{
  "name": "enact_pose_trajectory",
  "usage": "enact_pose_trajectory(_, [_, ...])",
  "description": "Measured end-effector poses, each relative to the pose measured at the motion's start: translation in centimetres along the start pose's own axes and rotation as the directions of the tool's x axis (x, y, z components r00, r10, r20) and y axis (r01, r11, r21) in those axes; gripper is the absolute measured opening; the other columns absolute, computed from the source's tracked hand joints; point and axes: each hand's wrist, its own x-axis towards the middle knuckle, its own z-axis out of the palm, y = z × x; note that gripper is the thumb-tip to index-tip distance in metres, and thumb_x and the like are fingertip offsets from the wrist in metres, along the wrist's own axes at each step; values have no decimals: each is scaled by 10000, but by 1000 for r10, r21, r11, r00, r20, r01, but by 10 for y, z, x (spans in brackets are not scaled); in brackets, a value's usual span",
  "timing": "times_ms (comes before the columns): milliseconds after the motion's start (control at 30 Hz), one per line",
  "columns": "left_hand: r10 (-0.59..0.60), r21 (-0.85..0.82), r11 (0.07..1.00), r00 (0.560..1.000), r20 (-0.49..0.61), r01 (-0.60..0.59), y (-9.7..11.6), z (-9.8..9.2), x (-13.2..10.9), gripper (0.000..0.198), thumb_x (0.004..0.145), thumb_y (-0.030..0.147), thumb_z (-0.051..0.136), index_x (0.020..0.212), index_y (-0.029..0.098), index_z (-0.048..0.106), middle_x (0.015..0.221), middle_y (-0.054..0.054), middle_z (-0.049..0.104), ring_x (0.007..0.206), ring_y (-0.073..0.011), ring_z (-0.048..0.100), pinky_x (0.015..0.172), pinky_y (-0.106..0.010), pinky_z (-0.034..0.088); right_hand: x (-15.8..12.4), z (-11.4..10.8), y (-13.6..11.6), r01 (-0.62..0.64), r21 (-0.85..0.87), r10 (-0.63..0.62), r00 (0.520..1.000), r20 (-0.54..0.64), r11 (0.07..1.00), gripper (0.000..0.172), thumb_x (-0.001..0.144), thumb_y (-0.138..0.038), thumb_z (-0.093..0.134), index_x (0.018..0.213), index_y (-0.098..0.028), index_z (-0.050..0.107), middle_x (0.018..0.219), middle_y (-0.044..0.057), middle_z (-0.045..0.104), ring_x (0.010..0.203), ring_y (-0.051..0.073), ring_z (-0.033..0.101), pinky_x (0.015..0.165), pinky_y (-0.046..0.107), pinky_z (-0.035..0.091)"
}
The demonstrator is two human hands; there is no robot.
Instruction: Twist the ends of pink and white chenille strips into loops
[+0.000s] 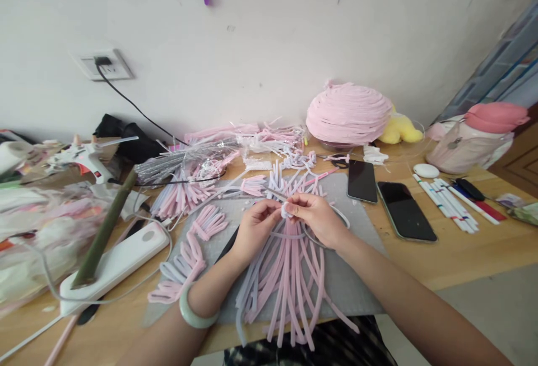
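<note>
A bundle of pink and pale blue fuzzy stems (294,282) fans out toward the table's front edge over a grey mat (353,254). At its gathered top, my left hand (261,221) pinches a small pale coil (287,210) from the left. My right hand (313,214) grips the same coil from the right, thumb and fingers pressed together. Thin grey strands loop around near both hands. Folded pink and blue stems (191,259) lie on the mat to the left.
Two phones (362,181) and white markers (448,204) lie right. A large pink roll (348,114) stands behind. On the left are a white power strip (115,265), a green stick (107,228), a glue gun (90,161) and plastic bags (37,242). Cables cross the table there.
</note>
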Motion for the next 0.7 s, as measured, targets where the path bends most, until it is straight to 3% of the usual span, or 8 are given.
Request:
enact_pose_trajectory(100, [-56,91,994,998,26,53,3,-5,3,131,689,264,639,680,140,599,578,36,550,557,-81,461,559,-200,346,-2,-5,-3,59,-180,-47,996,72,982,140,703,-288,593,731,-154,561,606,-39,512,545,87,472,566,225,356])
enact_pose_trajectory(200, [-149,86,986,984,95,141,8,-5,5,131,677,244,644,635,130,596,518,44,528,508,-69,441,516,-190,325,-3,-8,-5,65,-328,-11,986,164,942,100,743,-246,527,691,-162,514,567,-52,464,521,84,444,528,214,320])
enact_pose_trajectory(267, [-186,13,983,975,121,186,9,-3,4,126,655,228,663,621,124,600,519,38,542,504,-66,452,514,-184,330,-4,-8,-5,93,-388,-24,983,180,917,99,752,-219,500,669,-167,485,549,-58,429,503,80,413,509,210,296])
enact_pose_trajectory(367, [-264,-245,923,952,157,297,6,3,1,149,630,231,690,606,117,596,538,27,554,494,-52,455,508,-169,340,-6,-5,-3,224,-411,-180,973,144,884,106,744,-184,492,643,-170,468,563,-54,419,527,82,400,526,214,299])
enact_pose_trajectory(467, [-379,-463,757,887,264,461,-2,8,-3,170,592,217,720,605,99,599,537,20,544,475,-35,442,509,-154,355,-5,-2,1,262,-329,-248,965,87,907,108,744,-186,501,640,-171,472,593,-41,484,567,93,459,567,223,341])
enact_pose_trajectory(533, [-413,-498,708,866,283,501,-7,9,-3,169,580,195,730,613,87,603,547,6,553,485,-35,454,516,-148,366,-3,0,3,150,-213,-142,988,52,965,101,729,-204,533,642,-167,497,580,-39,520,541,90,480,555,225,360])
enact_pose_trajectory(600, [-402,-502,729,884,238,466,-9,8,-2,153,600,184,720,632,89,604,582,-7,571,518,-43,479,533,-145,376,0,0,4,4,-39,-3,1000,17,999,96,691,-227,587,643,-154,548,564,-35,542,508,81,484,540,224,380])
enact_pose_trajectory(700, [-359,-508,769,920,160,388,-10,5,1,136,636,192,696,699,115,603,649,-3,583,566,-51,500,584,-158,397,4,-2,3,-124,237,128,992,-2,963,105,628,-227,649,685,-140,631,609,-17,598,540,81,534,601,235,435])
